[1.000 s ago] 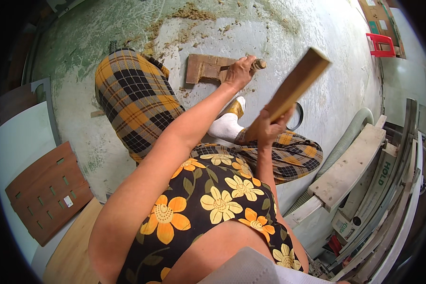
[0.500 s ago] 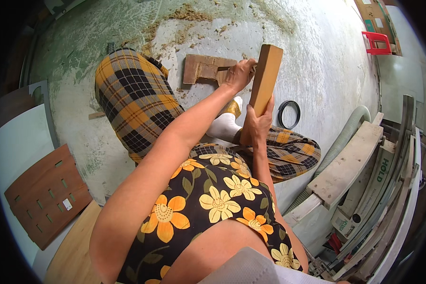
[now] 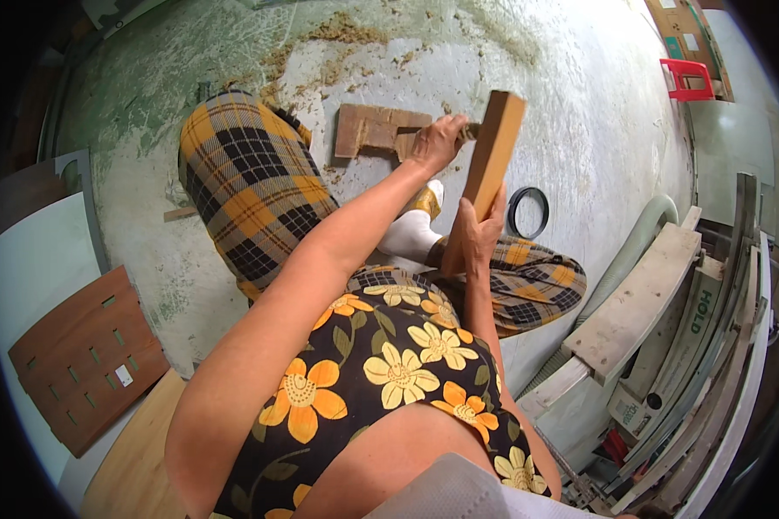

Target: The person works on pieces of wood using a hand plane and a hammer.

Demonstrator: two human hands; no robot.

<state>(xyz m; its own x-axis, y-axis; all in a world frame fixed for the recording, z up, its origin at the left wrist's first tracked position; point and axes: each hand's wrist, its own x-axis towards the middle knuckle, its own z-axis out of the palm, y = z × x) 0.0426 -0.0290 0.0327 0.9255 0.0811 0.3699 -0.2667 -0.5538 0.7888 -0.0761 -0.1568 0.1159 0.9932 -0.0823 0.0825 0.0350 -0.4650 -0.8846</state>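
My right hand (image 3: 479,232) grips the lower part of a long, squared wooden bar (image 3: 496,143), which stands tilted with its upper end leaning to the right. The bar's lower end rests by my folded leg. My left hand (image 3: 439,143) is closed around a small dark-ended thing (image 3: 468,131) that meets the bar's left face; its kind I cannot make out. Behind and left of that hand, a notched brown wooden block (image 3: 368,121) lies on the floor.
Wood shavings (image 3: 346,30) litter the far floor. Right of the bar lies a black ring (image 3: 528,213). A grey hose (image 3: 632,259) and stacked long beams (image 3: 636,298) line the right side. A red stool (image 3: 688,80) stands far right; a slotted brown panel (image 3: 86,359) leans at left.
The bar has shifted slightly right and down and turned, showing a narrower face. More of the dark-ended thing shows beside my left hand. My right hand keeps its grip.
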